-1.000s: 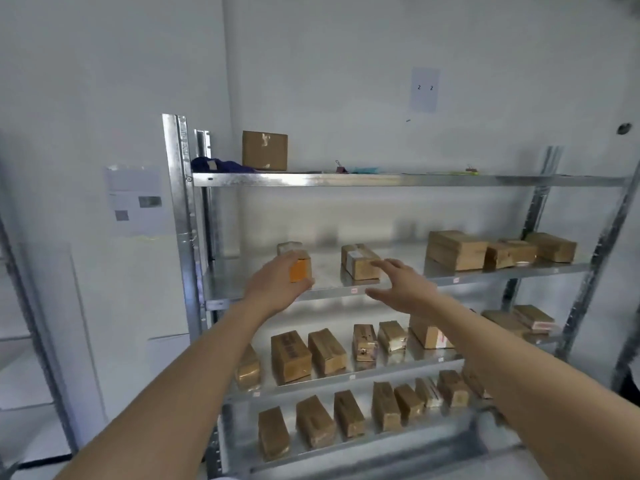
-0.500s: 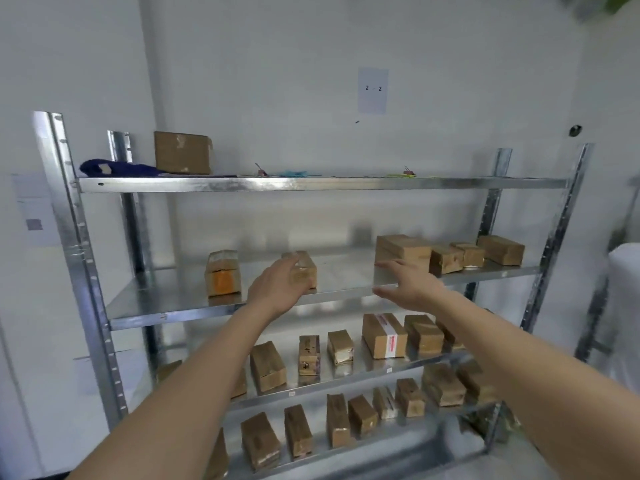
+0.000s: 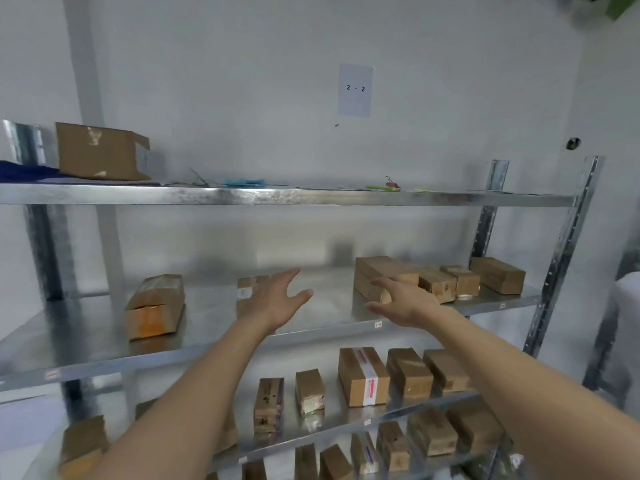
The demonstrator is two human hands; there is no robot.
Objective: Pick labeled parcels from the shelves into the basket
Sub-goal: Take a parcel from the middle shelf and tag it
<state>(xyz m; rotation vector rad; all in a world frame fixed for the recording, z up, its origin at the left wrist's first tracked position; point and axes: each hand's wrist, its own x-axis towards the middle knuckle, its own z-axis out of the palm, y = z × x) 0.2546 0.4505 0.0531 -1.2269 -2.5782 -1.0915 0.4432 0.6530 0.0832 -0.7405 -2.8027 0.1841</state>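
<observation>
Both grips, left hand (image 3: 273, 303) and right hand (image 3: 405, 303), are spread empty over the middle shelf (image 3: 86, 334), apparently to take the large parcel (image 3: 384, 275) beside the right hand.

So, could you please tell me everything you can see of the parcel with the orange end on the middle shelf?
The parcel with the orange end is a long brown cardboard box lying flat on the middle shelf, towards its left side, its short orange-taped end facing outward. A pale, glossy patch, perhaps a label, covers its top rear. It stands alone; neither hand touches it, and the left hand hovers to its right.
</observation>
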